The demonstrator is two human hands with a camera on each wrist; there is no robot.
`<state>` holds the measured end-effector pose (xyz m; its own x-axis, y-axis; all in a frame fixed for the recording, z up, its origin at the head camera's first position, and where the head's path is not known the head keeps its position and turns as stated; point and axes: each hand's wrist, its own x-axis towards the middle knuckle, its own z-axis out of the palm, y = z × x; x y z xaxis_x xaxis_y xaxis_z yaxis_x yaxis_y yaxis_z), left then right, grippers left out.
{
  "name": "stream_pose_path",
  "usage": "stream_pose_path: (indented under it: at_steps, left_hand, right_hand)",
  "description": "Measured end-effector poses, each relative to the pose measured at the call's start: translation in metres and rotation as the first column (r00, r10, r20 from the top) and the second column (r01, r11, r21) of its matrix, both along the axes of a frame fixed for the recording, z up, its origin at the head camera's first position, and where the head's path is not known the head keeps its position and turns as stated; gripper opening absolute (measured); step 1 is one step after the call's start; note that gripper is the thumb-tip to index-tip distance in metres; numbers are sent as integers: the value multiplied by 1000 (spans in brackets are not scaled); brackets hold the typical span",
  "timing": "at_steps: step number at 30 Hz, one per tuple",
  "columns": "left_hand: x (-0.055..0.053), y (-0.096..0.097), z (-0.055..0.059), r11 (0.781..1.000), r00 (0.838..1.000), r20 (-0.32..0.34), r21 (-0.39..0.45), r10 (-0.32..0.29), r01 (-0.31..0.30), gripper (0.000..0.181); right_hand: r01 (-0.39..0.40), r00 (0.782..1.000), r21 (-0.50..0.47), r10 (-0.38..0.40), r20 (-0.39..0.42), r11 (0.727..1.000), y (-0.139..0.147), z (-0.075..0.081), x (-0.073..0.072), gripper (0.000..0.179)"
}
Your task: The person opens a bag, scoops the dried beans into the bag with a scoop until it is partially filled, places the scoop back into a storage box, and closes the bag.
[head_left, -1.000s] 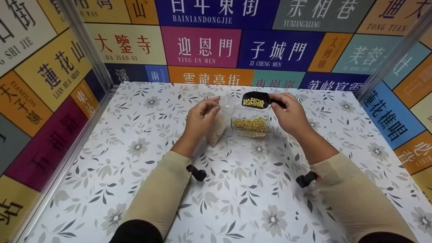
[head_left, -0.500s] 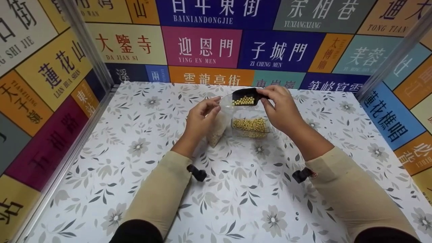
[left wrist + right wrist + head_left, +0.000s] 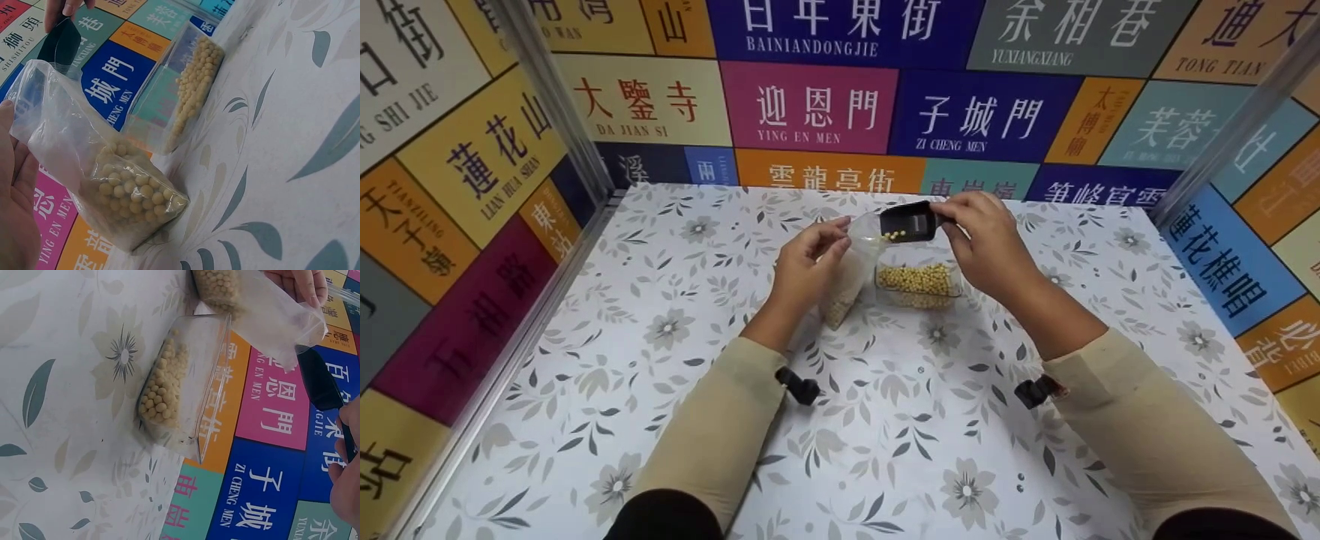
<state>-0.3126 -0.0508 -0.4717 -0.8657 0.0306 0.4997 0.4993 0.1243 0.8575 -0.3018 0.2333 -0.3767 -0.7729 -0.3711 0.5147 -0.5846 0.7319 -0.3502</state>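
Note:
My left hand (image 3: 802, 262) pinches the upper edge of a clear plastic bag (image 3: 847, 281), whose bottom touches the table. Pale yellow beans (image 3: 132, 194), apparently soybeans, fill the bag's lower part in the left wrist view. In my right hand (image 3: 990, 244) is the handle of a black scoop (image 3: 916, 223), tilted left with its lip at the bag's mouth. A few beans (image 3: 894, 236) show at that lip; the rest of its bowl is bare. Just right of the bag, under the scoop, stands a clear rectangular container (image 3: 211, 377) partly filled with the same beans (image 3: 916, 277).
A white tablecloth (image 3: 885, 450) with grey flowers and leaves covers the table. Colourful panels with printed characters (image 3: 810, 105) stand along the back and both sides, with metal posts (image 3: 577, 142) at the corners.
The loaded scoop moved left from above the container to the bag's mouth, then tipped. Most of its beans are gone from the bowl. My left hand and the container stayed in place.

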Motion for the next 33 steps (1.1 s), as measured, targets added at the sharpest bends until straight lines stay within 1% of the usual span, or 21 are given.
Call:
stream_pose_path:
  at_steps: [3, 6, 9, 12, 14, 17, 19, 23, 28, 33]
  left_hand:
    - [0, 0, 1, 1000, 1000, 4, 5, 2, -2, 10]
    - [1, 0, 1, 1000, 1000, 10, 4, 7, -7, 9]
    - [1, 1, 3, 1000, 1000, 17, 0, 8, -8, 9]
    - [1, 1, 3, 1000, 1000, 22, -6, 10, -10, 9]
    - [1, 1, 3, 1000, 1000, 26, -10, 12, -12, 9]
    - [1, 1, 3, 1000, 1000, 26, -14, 16, -16, 9]
    - [2, 1, 3, 1000, 999, 29, -17, 19, -19, 9]
    - [2, 1, 4, 1000, 999, 38, -21, 22, -21, 8]
    - [4, 1, 4, 1000, 999, 44, -19, 15, -14, 10]
    - [3, 1, 4, 1000, 999, 52, -11, 12, -12, 9]
  right_hand:
    - [1, 1000, -19, -1, 3, 1000, 2, -2, 0, 31]
    - [25, 999, -48, -24, 27, 999, 8, -7, -2, 31]
    - [76, 994, -81, -70, 81, 994, 16, -13, -5, 32]
    - [130, 983, -101, -115, 143, 986, 25, -19, -8, 33]
    - [158, 975, -96, -140, 173, 983, 30, -23, -10, 34]
    - [191, 961, -58, -175, 216, 980, 36, -28, -11, 36]
    - [210, 948, -13, -200, 246, 978, 38, -30, -11, 37]
    - [228, 927, 57, -235, 291, 972, 39, -36, -12, 37]
    - [230, 923, 118, -255, 288, 966, 38, -43, -14, 36]
    - [205, 928, 217, -260, 265, 954, 35, -46, -15, 34]
